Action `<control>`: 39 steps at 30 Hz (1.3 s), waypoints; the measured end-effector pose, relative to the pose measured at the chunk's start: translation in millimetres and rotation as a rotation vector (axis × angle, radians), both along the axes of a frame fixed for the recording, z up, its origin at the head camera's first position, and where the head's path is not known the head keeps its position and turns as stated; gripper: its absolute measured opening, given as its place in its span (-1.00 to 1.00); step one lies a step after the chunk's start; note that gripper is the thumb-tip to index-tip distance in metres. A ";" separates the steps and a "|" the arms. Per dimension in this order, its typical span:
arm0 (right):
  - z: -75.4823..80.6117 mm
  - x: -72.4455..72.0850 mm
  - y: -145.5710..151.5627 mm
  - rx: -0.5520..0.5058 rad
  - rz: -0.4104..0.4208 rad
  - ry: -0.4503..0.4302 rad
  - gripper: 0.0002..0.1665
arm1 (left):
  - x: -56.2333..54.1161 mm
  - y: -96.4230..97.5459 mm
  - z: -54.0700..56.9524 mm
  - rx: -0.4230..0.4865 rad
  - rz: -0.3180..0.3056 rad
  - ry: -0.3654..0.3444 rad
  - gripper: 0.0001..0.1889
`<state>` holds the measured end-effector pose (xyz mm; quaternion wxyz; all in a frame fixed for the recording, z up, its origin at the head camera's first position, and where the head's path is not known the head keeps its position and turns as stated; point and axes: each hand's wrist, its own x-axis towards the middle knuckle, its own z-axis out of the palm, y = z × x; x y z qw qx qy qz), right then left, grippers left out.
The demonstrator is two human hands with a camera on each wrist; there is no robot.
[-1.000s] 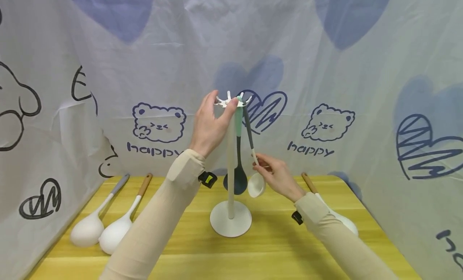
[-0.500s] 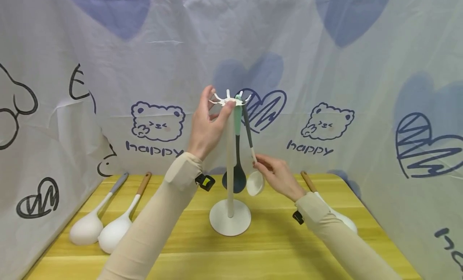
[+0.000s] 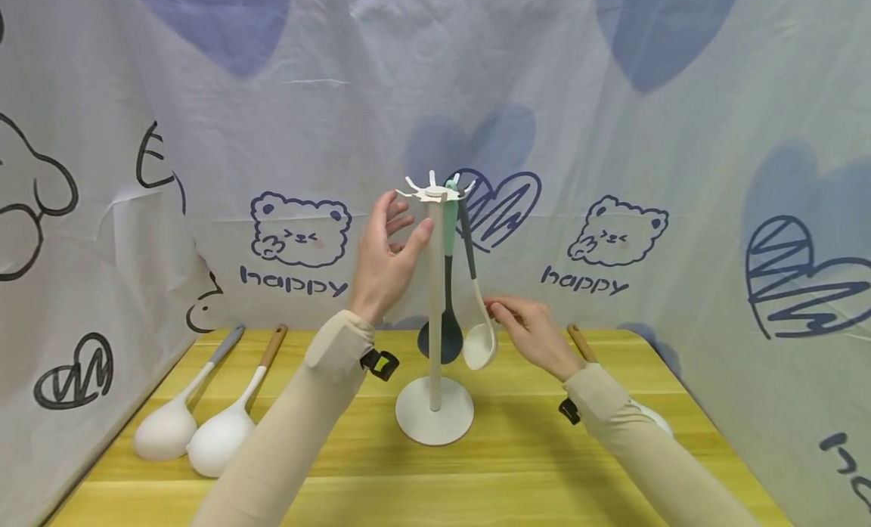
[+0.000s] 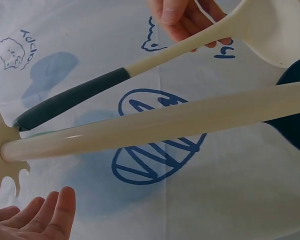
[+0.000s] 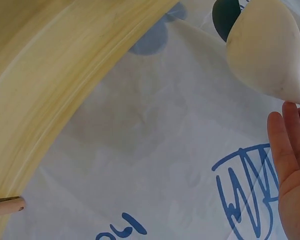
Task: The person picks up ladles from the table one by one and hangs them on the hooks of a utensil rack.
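A white utensil stand [image 3: 435,308] rises from a round base, with a ring of hooks [image 3: 433,193] at its top. From it hang a ladle with a mint-green handle and dark bowl [image 3: 452,339], and a ladle with a dark handle and cream bowl [image 3: 479,348]. My left hand [image 3: 385,258] is just left of the post below the hooks, fingers loosely spread and holding nothing. At the neck of the cream ladle [image 5: 265,50], my right hand [image 3: 534,336] has its fingers straightened; in the right wrist view the fingertips [image 5: 289,107] are right at the neck.
Two large white ladles lie on the wooden table [image 3: 381,497] at left, one with a grey handle [image 3: 224,347], one with a brown handle [image 3: 272,347]. Another brown-handled white ladle [image 3: 656,420] lies at right, partly behind my right forearm. A printed cloth [image 3: 435,58] encloses the table.
My left hand has let go of the hook ring and dropped lower. My right fingers have loosened from the cream ladle's shaft and shifted slightly right; the ladle hangs from the ring.
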<state>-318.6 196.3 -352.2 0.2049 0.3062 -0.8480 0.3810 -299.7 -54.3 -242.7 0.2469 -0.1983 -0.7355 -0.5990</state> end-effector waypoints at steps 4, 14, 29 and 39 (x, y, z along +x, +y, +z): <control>-1.2 0.3 1.8 0.007 -0.010 -0.020 -0.65 | -0.4 -4.1 -12.8 -0.015 -0.010 -0.028 -0.27; -3.1 -0.6 15.1 0.070 -0.065 -0.085 -0.68 | 3.0 -12.2 -43.7 -0.061 -0.051 -0.106 -0.40; -8.4 -5.3 58.8 0.242 -0.090 -0.186 -0.70 | 3.9 -11.9 -81.3 -0.205 -0.065 -0.189 -0.68; -17.1 -11.9 87.9 0.369 -0.139 -0.185 -0.73 | 0.6 -10.0 -88.0 -0.237 -0.065 -0.175 -0.68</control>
